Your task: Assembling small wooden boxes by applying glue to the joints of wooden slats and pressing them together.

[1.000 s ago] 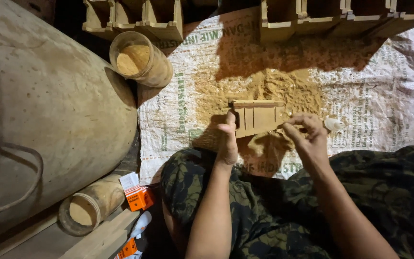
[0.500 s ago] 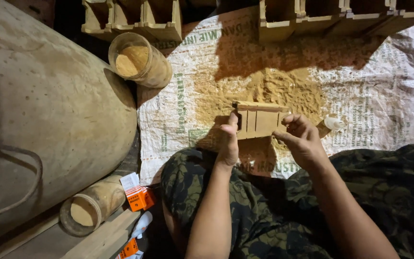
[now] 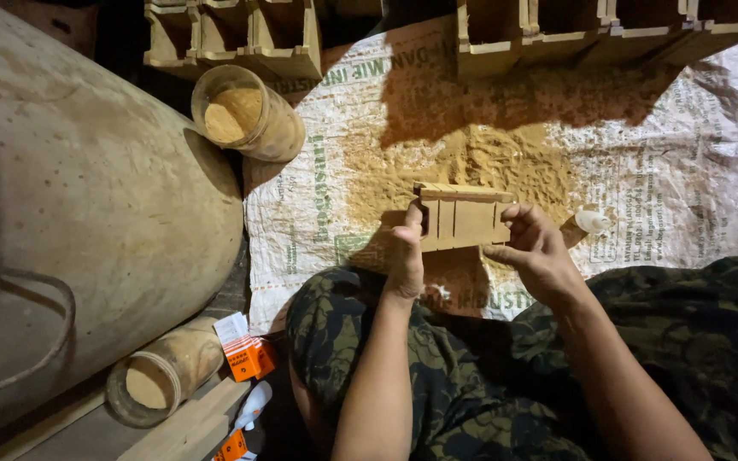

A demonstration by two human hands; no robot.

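A small wooden box (image 3: 461,216) is held above a heap of sawdust (image 3: 471,162) on a white sack (image 3: 685,171). It is gripped at its left end by the left hand (image 3: 405,256) and at its right end by the right hand (image 3: 538,249); a jar (image 3: 248,113) lies well left of it.

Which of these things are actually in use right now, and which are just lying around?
In use:
left hand
right hand
small wooden frame
sawdust pile

Lying about:
open jar of sawdust
orange box
large sack
wooden crates
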